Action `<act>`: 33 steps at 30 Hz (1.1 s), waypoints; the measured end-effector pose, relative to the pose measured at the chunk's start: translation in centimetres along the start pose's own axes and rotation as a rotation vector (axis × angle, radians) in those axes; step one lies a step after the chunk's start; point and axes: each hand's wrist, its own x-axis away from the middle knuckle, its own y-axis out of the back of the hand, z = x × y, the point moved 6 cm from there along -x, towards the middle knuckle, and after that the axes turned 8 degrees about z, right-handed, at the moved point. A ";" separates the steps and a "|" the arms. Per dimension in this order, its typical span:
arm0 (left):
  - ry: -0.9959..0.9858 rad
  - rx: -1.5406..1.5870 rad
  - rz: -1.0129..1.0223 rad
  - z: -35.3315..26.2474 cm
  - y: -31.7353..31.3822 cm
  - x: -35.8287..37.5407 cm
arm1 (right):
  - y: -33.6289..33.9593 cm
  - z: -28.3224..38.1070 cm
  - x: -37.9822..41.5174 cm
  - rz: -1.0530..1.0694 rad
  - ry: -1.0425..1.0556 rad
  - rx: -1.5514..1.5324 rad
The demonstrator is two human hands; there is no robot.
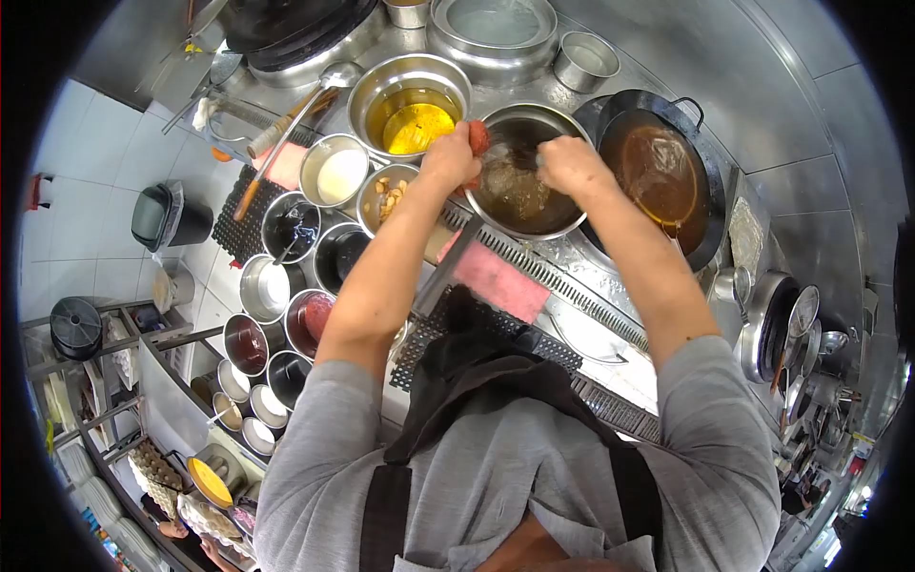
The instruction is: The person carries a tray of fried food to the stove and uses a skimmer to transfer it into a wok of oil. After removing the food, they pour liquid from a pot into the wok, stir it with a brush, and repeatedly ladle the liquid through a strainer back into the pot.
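My left hand (452, 160) is closed on a red cloth (479, 137), pressed to the left rim of a steel bowl (519, 231). Inside that bowl is a dark, blurred brownish liquid or residue. Over the bowl's right side, my right hand (578, 170) is closed in a fist; what it grips, if anything, is hidden. Left of the bowl stands a steel basin (367, 71) of yellow oil. Below it is a small pot of tan chunks (389, 197), close to my left forearm. To the right sits a black wok (713, 210) with brown liquid.
Several pots of sauces (247, 345) stand on the left, with a pot of white liquid (341, 175). A long-handled ladle (286, 143) leans near the oil basin. A pink cloth (496, 276) lies along the front grating. Another person's hand (173, 529) shows at lower left.
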 end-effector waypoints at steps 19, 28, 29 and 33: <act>0.161 0.182 -0.058 0.4 -1.4 5.7 | 2.0 1.6 0.5 -0.057 0.174 0.117; 0.343 0.332 -0.222 -0.6 -4.0 8.1 | -2.3 5.3 4.2 -0.083 0.396 -0.097; 0.326 0.292 -0.186 -0.7 -3.3 7.4 | -2.0 5.2 3.4 -0.146 0.392 -0.093; 0.195 0.065 -0.103 -2.5 0.5 5.2 | 0.6 1.4 0.4 -0.241 0.223 0.049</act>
